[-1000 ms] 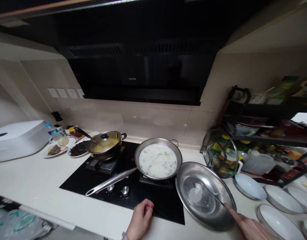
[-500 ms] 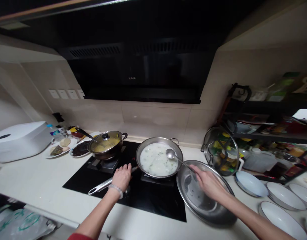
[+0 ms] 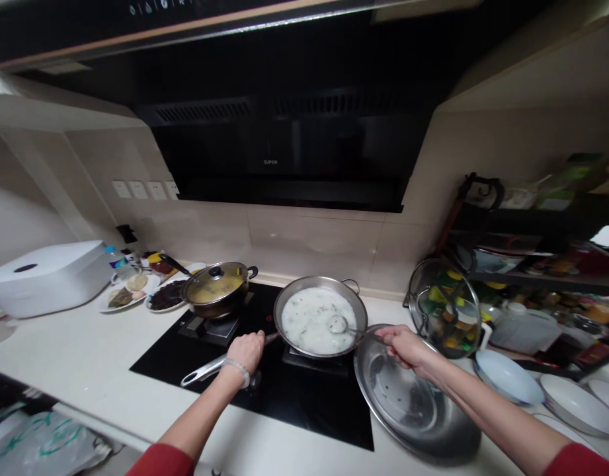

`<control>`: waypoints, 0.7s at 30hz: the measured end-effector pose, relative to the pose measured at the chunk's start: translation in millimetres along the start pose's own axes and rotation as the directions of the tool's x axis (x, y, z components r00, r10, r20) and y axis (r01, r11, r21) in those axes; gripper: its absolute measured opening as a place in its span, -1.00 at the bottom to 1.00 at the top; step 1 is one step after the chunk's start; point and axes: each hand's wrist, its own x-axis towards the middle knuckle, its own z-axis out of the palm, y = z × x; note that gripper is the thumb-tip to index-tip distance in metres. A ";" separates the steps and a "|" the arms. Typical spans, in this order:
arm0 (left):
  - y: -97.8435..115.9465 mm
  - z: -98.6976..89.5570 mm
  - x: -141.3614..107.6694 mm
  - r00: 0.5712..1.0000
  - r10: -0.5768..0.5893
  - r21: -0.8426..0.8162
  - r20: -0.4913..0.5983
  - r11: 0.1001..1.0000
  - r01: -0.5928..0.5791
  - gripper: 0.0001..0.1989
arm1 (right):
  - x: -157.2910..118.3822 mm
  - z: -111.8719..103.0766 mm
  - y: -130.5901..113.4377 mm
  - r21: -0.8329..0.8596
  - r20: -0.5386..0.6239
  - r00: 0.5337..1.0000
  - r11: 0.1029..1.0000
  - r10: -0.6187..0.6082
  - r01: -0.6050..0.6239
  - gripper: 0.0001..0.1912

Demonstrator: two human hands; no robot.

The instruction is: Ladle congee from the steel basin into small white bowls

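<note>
A metal wok [image 3: 279, 305] stands on the right burner, holding white soup [image 3: 309, 314] flecked with green bits. My left hand [image 3: 247, 350] is closed round the wok's long metal handle, whose end sticks out to the left. In my right hand [image 3: 406, 349] is the handle of a ladle [image 3: 338, 324]; its bowl sits in the soup near the right side and has soup in it. Below my right hand, a wide metal basin [image 3: 371, 390] lies on the counter, touching or close to the wok's right edge.
A lidded pan [image 3: 217, 291] of yellowish food sits on the left burner. Beside it are plates of food [image 3: 166, 295] and a white box [image 3: 46, 277]. At right stand a glass lid [image 3: 443, 307], several bowls [image 3: 507, 377] and a crowded rack [image 3: 532, 281]. The range hood [image 3: 284, 145] hangs above.
The ladle's bowl has gone from above or at the soup's surface, back side up, down into the soup, and its open side now faces up. My left hand still grips the handle.
</note>
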 end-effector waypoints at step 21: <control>-1.2 3.0 0.4 1.000 0.020 0.017 0.006 1.000 -0.020 -0.59 | -64.6 -65.0 -20.5 0.383 0.062 0.995 0.918 0.084 -0.101 -0.75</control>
